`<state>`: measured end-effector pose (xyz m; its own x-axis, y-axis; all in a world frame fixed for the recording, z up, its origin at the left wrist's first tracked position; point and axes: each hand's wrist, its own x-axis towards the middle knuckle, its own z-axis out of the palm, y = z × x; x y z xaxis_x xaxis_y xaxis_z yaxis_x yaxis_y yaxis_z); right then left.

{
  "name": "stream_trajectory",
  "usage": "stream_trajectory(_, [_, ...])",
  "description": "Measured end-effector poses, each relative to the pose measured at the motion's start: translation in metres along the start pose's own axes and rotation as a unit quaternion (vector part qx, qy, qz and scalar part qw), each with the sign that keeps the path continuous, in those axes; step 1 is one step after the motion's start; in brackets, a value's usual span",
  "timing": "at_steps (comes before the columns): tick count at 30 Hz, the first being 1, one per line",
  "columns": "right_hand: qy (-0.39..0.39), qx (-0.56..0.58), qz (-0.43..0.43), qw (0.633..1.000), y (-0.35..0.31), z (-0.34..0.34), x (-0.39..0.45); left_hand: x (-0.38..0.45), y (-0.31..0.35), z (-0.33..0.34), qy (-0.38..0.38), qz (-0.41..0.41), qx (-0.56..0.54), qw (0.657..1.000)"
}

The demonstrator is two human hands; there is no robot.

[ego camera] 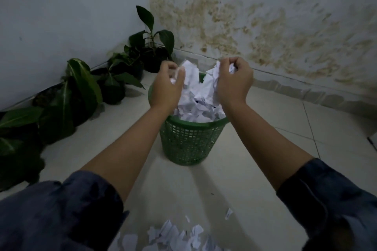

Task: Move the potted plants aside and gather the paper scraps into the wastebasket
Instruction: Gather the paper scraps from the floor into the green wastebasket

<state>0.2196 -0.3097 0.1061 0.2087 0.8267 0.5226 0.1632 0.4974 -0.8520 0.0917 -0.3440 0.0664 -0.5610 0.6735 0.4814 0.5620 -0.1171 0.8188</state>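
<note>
Pale floor tiles meet a stained wall. At the room's corner stands a green mesh wastebasket, heaped with white paper scraps; more scraps lie nearer the camera, potted plants to its left. Above it, the left hand and right hand each curl their fingers around crumpled paper.

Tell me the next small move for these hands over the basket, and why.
Probably open both hands and let the paper drop. The left hand and right hand each hold crumpled paper scraps right above the green wastebasket, which is already heaped past its rim. A gentle release should keep pieces from spilling. More scraps on the floor wait afterwards.
</note>
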Motion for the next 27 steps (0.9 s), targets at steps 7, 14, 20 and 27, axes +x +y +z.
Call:
stream_trajectory(7, [-0.189, -0.112, 0.029, 0.975, 0.021, 0.010, -0.003, 0.001, 0.001, -0.011, -0.055, -0.008, 0.107, 0.993])
stream_trajectory(14, [-0.196, -0.143, 0.037, 0.969, 0.023, -0.028, 0.002, -0.013, -0.009, -0.027, -0.040, -0.079, -0.158, 0.983])
stream_trajectory(20, [-0.184, -0.168, 0.061, 0.966, 0.039, -0.058, -0.004, -0.012, -0.012, -0.037, -0.016, -0.122, -0.270, 0.955])
stream_trajectory(27, [-0.273, -0.155, 0.140, 0.939, 0.037, -0.065, -0.026, -0.034, -0.016, -0.038, -0.069, -0.177, -0.187, 0.964])
